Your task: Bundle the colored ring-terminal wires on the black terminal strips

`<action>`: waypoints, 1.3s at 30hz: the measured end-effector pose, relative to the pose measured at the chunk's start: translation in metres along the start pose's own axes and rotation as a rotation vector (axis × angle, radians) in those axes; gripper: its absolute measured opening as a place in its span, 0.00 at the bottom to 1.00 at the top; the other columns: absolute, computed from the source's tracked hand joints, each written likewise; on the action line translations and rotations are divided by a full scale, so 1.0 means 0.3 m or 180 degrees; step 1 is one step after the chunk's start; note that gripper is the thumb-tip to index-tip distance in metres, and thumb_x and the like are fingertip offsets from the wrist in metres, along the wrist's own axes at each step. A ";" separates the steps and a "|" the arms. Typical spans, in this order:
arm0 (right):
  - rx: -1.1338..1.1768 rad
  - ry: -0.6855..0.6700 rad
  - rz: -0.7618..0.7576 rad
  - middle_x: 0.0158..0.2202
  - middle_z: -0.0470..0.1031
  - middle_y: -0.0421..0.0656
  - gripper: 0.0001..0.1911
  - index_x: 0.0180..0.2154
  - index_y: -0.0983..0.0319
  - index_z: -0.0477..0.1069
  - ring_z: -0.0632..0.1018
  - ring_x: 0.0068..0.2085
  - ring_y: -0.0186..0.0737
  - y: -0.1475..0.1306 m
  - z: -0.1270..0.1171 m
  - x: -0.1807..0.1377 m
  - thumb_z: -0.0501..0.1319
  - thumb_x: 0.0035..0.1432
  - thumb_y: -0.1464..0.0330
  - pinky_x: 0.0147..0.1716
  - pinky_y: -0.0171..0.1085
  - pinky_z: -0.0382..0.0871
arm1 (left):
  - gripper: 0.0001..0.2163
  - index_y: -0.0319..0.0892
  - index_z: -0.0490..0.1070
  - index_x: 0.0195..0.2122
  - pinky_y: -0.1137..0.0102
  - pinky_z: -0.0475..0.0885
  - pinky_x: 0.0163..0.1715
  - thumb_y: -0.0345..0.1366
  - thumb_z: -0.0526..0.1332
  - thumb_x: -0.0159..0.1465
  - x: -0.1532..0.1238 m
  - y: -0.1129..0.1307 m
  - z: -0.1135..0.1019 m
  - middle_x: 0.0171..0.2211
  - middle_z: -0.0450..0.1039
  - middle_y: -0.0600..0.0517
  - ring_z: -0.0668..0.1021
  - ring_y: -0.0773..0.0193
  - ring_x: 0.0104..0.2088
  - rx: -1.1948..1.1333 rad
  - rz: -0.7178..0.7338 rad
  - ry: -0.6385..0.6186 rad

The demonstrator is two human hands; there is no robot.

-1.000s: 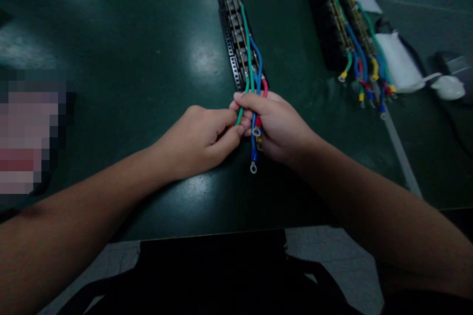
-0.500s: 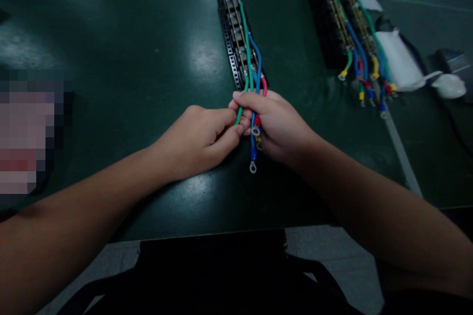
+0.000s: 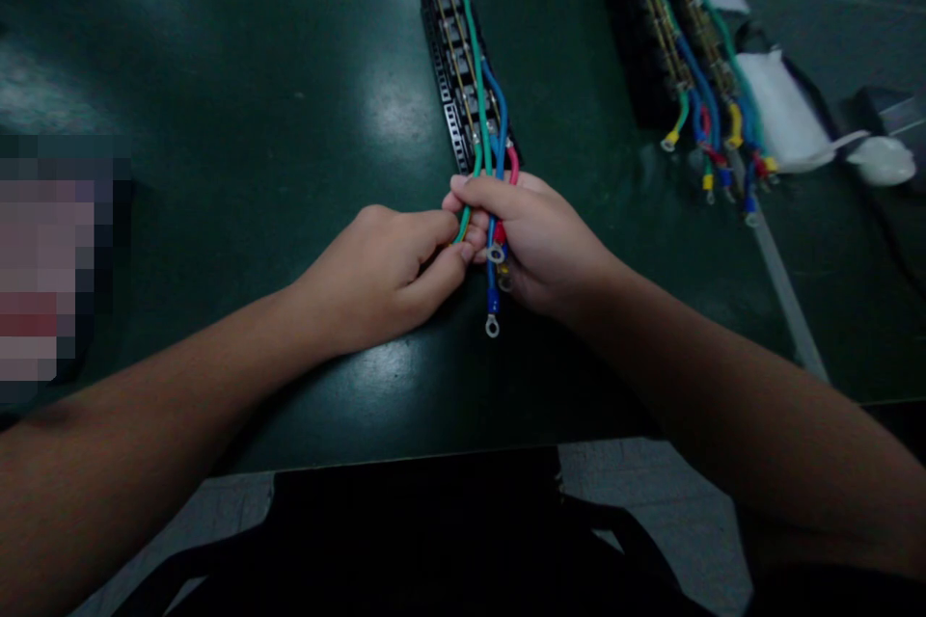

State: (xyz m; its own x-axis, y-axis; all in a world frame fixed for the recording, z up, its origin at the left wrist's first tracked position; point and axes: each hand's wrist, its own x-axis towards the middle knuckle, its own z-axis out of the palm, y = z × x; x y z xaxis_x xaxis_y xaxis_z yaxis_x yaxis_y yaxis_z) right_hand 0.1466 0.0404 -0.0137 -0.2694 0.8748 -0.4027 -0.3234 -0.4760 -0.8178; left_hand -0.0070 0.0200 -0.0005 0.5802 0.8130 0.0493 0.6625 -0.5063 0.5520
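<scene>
A long black block with brass-coloured rods, a socket strip or terminal assembly (image 3: 454,48), lies on the dark green table. Green, blue and red wires run from it toward me. My right hand (image 3: 531,222) is closed round the bundle of wires, thumb on top. Below its fingers hang ring terminals, among them a blue-sleeved one (image 3: 493,308) and a red-sleeved one (image 3: 497,246). My left hand (image 3: 412,260) pinches the end of a green wire (image 3: 464,224) beside the right fingers. Its fingertips hide that wire's terminal.
Two similar wired assemblies (image 3: 643,29) stand at the right back, their wires ending in coloured ring terminals. Beyond them are a white packet (image 3: 785,111), a white object (image 3: 879,159) and a black cable. The table's front edge (image 3: 405,459) runs close to me.
The view has shifted very slightly, so the assemblies sit a little higher and further left. Both hands keep the same hold on the wires.
</scene>
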 end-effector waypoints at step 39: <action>0.0028 -0.0026 -0.0008 0.17 0.59 0.34 0.15 0.27 0.62 0.67 0.63 0.17 0.29 0.000 0.002 0.003 0.61 0.68 0.73 0.19 0.30 0.59 | 0.14 0.45 0.60 0.26 0.67 0.54 0.25 0.41 0.51 0.69 -0.001 0.001 0.001 0.19 0.59 0.57 0.63 0.67 0.19 -0.0018 -0.0069 -0.0062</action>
State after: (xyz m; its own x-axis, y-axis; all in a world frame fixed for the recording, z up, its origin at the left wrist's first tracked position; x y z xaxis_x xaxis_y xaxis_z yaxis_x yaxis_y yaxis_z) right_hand 0.1457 0.0413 -0.0139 -0.2759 0.8752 -0.3974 -0.3320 -0.4747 -0.8151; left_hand -0.0067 0.0195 -0.0006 0.5749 0.8180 0.0212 0.6724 -0.4870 0.5574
